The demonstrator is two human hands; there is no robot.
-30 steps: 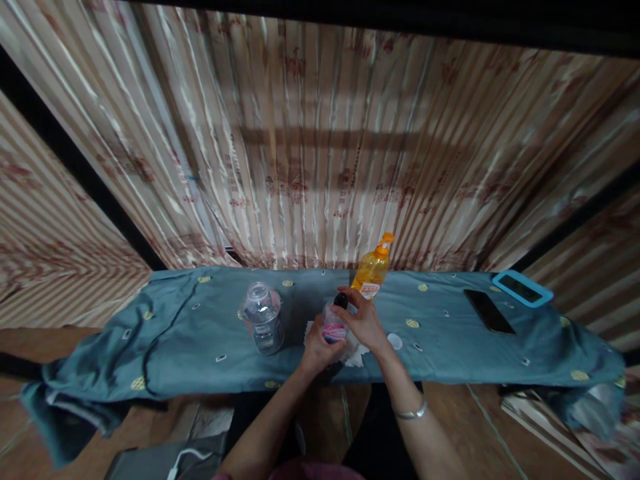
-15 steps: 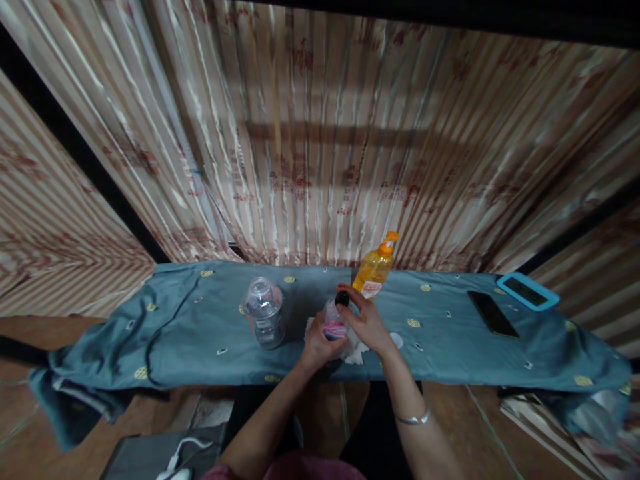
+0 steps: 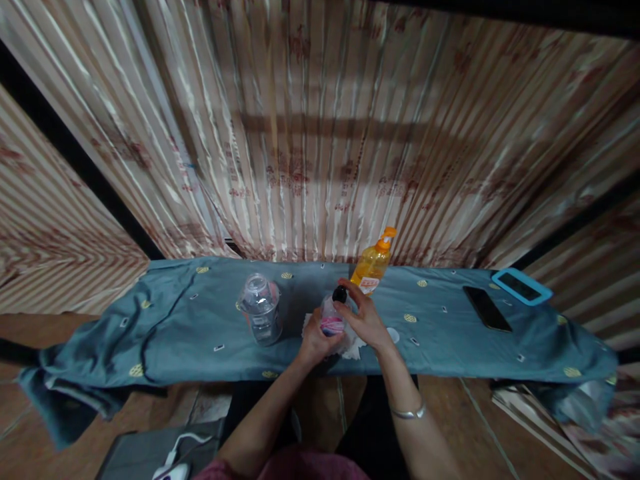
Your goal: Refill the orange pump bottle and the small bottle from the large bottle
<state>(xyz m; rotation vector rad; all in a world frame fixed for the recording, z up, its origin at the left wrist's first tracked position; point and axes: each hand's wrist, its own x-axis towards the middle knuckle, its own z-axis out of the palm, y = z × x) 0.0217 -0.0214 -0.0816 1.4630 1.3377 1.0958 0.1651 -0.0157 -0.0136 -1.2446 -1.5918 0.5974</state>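
Observation:
A small clear bottle (image 3: 332, 323) with a pink label stands over white tissue paper (image 3: 354, 348) near the table's front edge. My left hand (image 3: 317, 341) is wrapped round its body. At the top, the fingers of my right hand (image 3: 364, 315) close about the black cap (image 3: 339, 294); whether the cap is loose I cannot tell. Just behind my right hand stands a pump bottle of yellow liquid (image 3: 371, 265) with an orange top. To the left is a clear plastic cup (image 3: 263, 320) with a domed lid.
The narrow table has a teal patterned cloth (image 3: 190, 347). On the right lie a black phone (image 3: 487, 309) and a blue-framed tablet-like object (image 3: 522, 287). A small white disc (image 3: 393, 335) lies beside my right wrist. A striped curtain (image 3: 310, 167) hangs behind the table.
The whole view has shifted slightly. Both hands keep the same hold on the bottle and its cap, with only a slight movement of the right fingers.

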